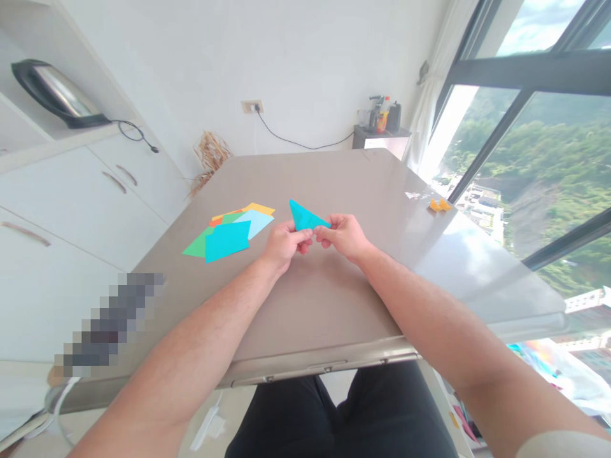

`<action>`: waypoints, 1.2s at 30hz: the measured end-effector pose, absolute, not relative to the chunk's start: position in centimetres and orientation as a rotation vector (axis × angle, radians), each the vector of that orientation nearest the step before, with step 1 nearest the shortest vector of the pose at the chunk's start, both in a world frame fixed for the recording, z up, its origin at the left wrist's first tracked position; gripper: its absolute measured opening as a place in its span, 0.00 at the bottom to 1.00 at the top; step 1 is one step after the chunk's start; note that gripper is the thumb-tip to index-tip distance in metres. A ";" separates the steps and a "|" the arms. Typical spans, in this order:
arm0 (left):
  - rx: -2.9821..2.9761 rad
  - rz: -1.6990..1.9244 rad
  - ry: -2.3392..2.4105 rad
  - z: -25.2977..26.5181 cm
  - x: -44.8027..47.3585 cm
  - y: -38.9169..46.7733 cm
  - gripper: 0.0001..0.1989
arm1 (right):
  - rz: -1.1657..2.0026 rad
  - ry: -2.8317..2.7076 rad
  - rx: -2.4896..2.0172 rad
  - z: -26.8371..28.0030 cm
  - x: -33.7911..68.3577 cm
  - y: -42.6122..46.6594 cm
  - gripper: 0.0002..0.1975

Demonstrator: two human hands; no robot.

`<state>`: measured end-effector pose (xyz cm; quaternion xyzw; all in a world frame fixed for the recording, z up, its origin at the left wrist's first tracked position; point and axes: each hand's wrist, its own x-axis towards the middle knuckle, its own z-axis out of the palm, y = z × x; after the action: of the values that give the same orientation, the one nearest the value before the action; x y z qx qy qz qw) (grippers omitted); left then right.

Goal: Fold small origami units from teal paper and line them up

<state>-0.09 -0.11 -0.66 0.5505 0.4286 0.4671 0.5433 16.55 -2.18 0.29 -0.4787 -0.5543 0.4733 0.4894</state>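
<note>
Fingers of left hand (pixel 281 243) and right hand (pixel 348 235) pinch the blue paper (pixel 304 217) between them. From my feed, I judge a fold is underway, calling next for even pressure. Loose sheets (pixel 228 240) lie left of the fingers.

This looks like a home, most likely a flat set high up. White cupboards (pixel 71 210) with curved metal handles line the left side, and a kettle (pixel 69 95) stands in the open niche above, its lead trailing over the ledge. A bundle of dried stalks (pixel 211 156) stands by the plain white wall (pixel 305 57), which has a socket (pixel 248 107) with a cord (pixel 305 145) plugged in. Beyond the broad desk (pixel 358 184), a small cabinet (pixel 383 144) carries a bottle (pixel 382 116) among darker vessels. A pale curtain (pixel 436 92) hangs beside the large window (pixel 496 71), which looks down on rooftops (pixel 487 210) and a wooded slope (pixel 568 140).
</note>
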 end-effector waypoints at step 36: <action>1.675 1.418 1.161 -1.3 -1.2 0.7 0.16 | 1.048 -1.219 -1.044 -0.1 17.0 -1.8 0.15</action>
<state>-1.24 0.71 -1.29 0.6384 0.4425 0.5404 0.3234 17.00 -1.76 -0.06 -0.4456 -0.5203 0.4476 0.5749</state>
